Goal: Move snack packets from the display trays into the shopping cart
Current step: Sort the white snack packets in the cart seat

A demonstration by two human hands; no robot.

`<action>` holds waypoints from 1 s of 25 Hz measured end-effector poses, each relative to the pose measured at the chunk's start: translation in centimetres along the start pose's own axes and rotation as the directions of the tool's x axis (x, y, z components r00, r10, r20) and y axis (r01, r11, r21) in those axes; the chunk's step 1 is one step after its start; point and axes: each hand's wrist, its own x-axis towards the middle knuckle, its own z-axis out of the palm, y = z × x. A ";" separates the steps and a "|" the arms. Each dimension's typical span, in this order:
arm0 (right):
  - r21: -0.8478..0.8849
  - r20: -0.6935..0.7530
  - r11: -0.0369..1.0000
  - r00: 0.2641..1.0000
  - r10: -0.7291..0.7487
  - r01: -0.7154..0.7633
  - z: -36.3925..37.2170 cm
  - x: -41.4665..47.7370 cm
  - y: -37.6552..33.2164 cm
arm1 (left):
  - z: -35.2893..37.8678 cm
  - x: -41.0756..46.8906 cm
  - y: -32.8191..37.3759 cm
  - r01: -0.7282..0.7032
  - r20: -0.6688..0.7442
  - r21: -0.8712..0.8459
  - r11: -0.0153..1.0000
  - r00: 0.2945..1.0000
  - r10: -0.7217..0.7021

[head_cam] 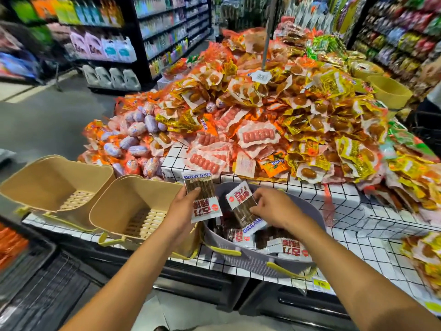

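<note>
Snack packet [201,189]: gripped in left hand [183,209], long axis upright | second packet [238,199]: pinched by right hand [274,206] over grey display tub [250,263] | shopping cart [47,283]: down-left of left hand, the nearer.

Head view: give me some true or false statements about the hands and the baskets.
1. The left hand holds a packet. True.
2. The right hand is empty. False: its fingers grip a second packet.
3. The grey basket has more packets in it. True.
4. The beige basket beside the left hand is full of packets. False: it is empty.
</note>
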 end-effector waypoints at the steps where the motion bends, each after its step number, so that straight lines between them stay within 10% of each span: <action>1: 0.163 -0.013 0.987 1.000 -0.013 0.015 -1.0 -0.3 -0.4 | 0.1 -0.1 0.0 0.011 0.000 -0.033 0.999 1.000 -0.011; 6: 0.689 0.028 0.723 0.994 -0.108 0.059 -0.9 -1.2 -5.2 | 1.2 -0.4 0.3 0.009 0.091 -0.018 1.000 0.996 -0.007; 11: 0.670 -0.015 0.742 0.999 -0.034 0.036 3.0 1.1 -6.3 | -0.2 -0.2 0.1 -0.061 -0.057 0.081 0.995 0.996 0.065; 14: 0.232 0.072 0.973 0.997 -0.027 0.010 5.0 2.4 -5.2 | -1.9 -0.5 0.2 -0.058 -0.112 -0.005 0.998 0.992 0.057; 18: -0.025 0.211 0.999 0.977 -0.021 0.027 7.3 3.3 -5.2 | -2.7 -0.8 0.1 -0.062 -0.120 0.006 0.998 0.991 0.062; 25: 0.493 0.248 0.855 0.968 0.037 -0.159 3.4 2.5 -2.5 | -3.8 -0.9 0.2 -0.075 -0.079 0.027 0.997 0.994 0.076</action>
